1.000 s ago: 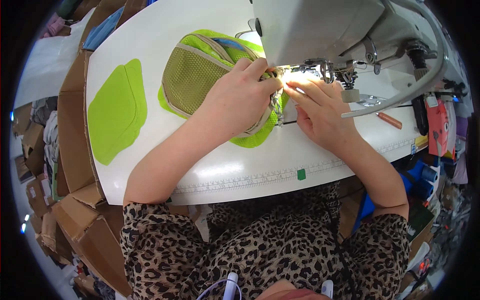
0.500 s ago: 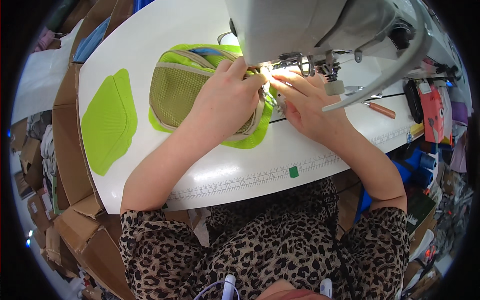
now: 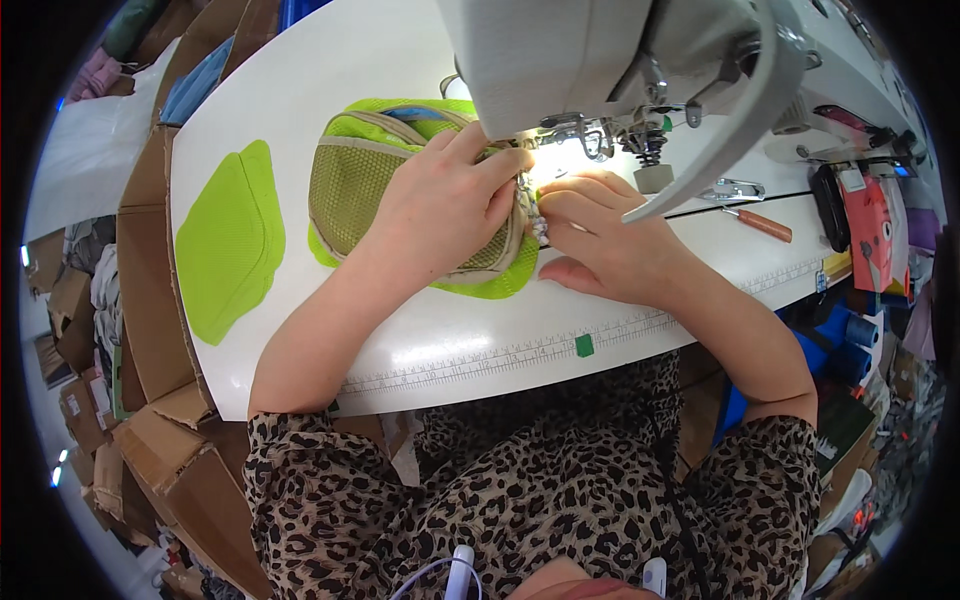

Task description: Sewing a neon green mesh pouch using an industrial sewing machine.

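Note:
A partly sewn pouch (image 3: 358,198) lies on the white table under the sewing machine head (image 3: 560,60). It has olive mesh, beige binding, lime-green fabric and a bit of blue at its top. My left hand (image 3: 440,200) rests over its right side, with thumb and forefinger pinching the edge near the lit needle area. A pale, speckled strip (image 3: 538,222) shows at that edge; its kind is unclear. My right hand (image 3: 610,240) lies just right of this strip, fingers laid out towards the needle and thumb apart. The machine head partly hides the needle area.
Lime-green cut pieces (image 3: 230,245) lie at the table's left. A printed ruler strip (image 3: 480,362) runs along the near edge, with a green patch (image 3: 585,346). To the right are an orange-handled tool (image 3: 765,224) and a black case (image 3: 828,207). Cardboard boxes (image 3: 150,290) border the left side.
My right hand has drawn slightly back from the needle, its thumb now spread away. My left hand still holds the pouch. The whole view has shifted a little.

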`<state>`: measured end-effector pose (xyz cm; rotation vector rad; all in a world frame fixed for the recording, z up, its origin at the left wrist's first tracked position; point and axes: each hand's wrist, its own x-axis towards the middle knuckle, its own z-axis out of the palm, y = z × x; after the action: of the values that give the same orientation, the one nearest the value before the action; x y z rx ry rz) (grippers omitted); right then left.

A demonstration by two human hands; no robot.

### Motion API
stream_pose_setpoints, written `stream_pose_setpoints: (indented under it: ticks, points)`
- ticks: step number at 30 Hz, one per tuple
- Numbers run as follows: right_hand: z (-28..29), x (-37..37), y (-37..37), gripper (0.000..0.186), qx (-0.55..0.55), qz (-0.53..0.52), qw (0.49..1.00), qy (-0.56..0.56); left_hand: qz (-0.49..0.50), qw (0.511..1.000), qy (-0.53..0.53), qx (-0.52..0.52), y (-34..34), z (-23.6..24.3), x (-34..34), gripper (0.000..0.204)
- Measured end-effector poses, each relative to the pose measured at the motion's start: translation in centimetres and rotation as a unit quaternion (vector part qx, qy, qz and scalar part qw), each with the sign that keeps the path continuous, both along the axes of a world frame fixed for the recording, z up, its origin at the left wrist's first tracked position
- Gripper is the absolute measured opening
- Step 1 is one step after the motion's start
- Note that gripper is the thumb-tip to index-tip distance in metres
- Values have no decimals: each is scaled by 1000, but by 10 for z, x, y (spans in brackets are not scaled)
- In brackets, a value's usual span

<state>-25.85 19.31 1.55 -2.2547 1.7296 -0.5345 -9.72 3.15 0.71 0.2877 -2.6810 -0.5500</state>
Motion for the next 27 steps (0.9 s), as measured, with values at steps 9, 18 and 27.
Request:
stream_pose_setpoints:
  ticks: [9,18,27]
  points:
    - [-20,6,-12,8,-176,29,981,73,-6,981,2,-195,4,9,7,21]
    - [-13,-4,-2,16,-147,-8,986,73,-125,982,-55,-132,-3,18,3,22]
    - [-2,-8,-3,14,-59,-4,994,89,-125,990,-43,-38,-3,7,13,36]
